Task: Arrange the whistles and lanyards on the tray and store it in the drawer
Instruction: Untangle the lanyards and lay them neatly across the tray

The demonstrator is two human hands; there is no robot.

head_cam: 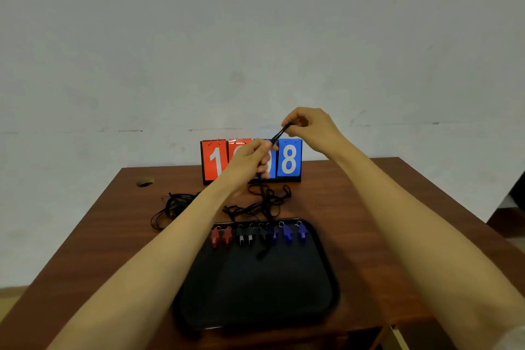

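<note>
On my feed the tray [331, 278] reads as smooth black plastic with a faint sheen on its rim. The whistles [287, 233] look like moulded plastic, the 2 red ones dull, with thin metal rings [281, 223]. The lanyard [279, 133] is matt woven cord. The table [369, 221] shows smooth, slightly glossy wood grain. The scoreboard [289, 160] cards look glossy.

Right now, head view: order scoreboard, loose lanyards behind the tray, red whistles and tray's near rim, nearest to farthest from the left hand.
1. scoreboard, just behind the left hand.
2. loose lanyards, tangled below it.
3. red whistles, left end of the row.
4. tray's near rim, closest to the person.
</note>
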